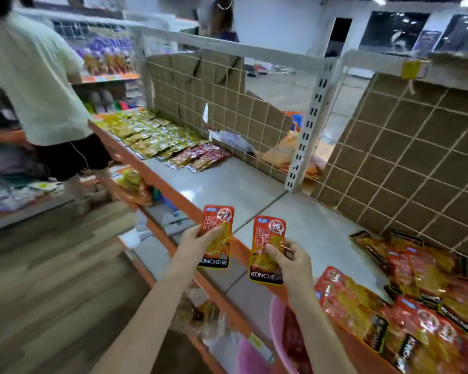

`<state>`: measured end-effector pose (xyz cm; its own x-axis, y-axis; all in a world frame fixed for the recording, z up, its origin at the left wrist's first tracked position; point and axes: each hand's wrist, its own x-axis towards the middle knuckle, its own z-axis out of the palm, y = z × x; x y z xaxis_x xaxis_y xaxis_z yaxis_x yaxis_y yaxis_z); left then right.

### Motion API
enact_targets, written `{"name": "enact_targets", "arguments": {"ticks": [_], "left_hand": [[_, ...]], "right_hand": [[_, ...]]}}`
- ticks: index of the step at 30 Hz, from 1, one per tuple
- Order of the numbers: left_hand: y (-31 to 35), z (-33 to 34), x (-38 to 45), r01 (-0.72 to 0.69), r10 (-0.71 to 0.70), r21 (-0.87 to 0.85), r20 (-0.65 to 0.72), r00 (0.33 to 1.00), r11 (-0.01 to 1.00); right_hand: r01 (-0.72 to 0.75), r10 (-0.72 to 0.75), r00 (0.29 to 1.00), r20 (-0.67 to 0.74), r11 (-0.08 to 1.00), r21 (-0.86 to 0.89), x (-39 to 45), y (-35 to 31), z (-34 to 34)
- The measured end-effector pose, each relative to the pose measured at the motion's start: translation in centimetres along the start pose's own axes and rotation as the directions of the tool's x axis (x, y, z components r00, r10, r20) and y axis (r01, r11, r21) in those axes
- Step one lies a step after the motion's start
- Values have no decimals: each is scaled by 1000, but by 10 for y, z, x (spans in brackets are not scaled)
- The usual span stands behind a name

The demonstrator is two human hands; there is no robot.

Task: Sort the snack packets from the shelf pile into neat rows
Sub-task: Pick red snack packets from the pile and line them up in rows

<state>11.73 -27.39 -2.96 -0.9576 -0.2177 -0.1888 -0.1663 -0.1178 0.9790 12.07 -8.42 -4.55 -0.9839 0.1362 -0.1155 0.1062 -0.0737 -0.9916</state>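
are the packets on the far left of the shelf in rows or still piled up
In rows. The yellow packets and red packets lie flat, edge to edge in lines on the shelf.

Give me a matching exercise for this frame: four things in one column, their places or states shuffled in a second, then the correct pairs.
Things:
1. left hand
2. right hand
3. pile of red packets
4. yellow-green packets

Places or states:
A. laid in rows at the far end of the shelf
B. heaped on the near right of the shelf
C. holds a red packet over the shelf's orange front edge
D. holds a red packet over the shelf surface

Pairs: 1-C, 2-D, 3-B, 4-A
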Motion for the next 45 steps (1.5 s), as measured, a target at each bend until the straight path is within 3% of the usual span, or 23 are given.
{"name": "enact_targets", "arguments": {"ticks": [12,16,26,36,45], "left_hand": [[-12,-172,25,49,-62,-69,-198,978,996],[-10,-203,46,61,-77,-72,-249,965,996],[20,-251,166,79,-76,3,-261,962,997],[65,-265,303,45,-31,117,-120,992,992],[72,-245,381,-36,27,216,47,999,976]], "right_hand": [[-47,51,980,191,999,-24,5,28,169],[-118,121,958,260,993,-29,19,33,209],[-118,99,957,274,991,54,120,28,311],[-26,13,988,155,996,81,216,12,374],[-19,31,994,-104,994,112,263,13,382]]}}
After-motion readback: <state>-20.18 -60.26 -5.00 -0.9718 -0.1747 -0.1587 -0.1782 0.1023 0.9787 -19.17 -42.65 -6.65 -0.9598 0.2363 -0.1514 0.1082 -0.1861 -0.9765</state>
